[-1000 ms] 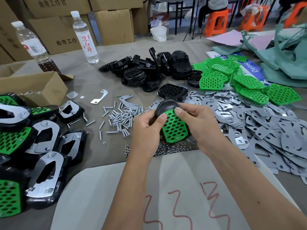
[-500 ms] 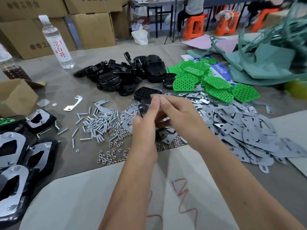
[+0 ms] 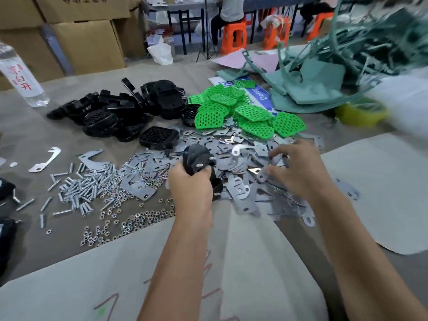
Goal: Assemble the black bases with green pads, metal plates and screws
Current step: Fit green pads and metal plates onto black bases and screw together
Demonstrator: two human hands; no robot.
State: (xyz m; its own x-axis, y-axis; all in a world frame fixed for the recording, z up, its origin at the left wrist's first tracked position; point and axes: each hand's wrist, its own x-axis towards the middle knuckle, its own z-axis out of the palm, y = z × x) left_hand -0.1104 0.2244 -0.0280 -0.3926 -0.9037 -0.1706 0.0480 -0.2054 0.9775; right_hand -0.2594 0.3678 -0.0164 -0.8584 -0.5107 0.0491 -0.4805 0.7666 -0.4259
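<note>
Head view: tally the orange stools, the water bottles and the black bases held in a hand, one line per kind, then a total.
orange stools: 3
water bottle: 1
black base gripped by the left hand: 1
Total: 5

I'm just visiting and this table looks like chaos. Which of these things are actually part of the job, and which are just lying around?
Part of the job:
black base gripped in the left hand
metal plates under the right hand
green pads
spare black bases
screws
nuts

Just lying about:
water bottle
cardboard boxes
teal scraps
yellow tape roll
</note>
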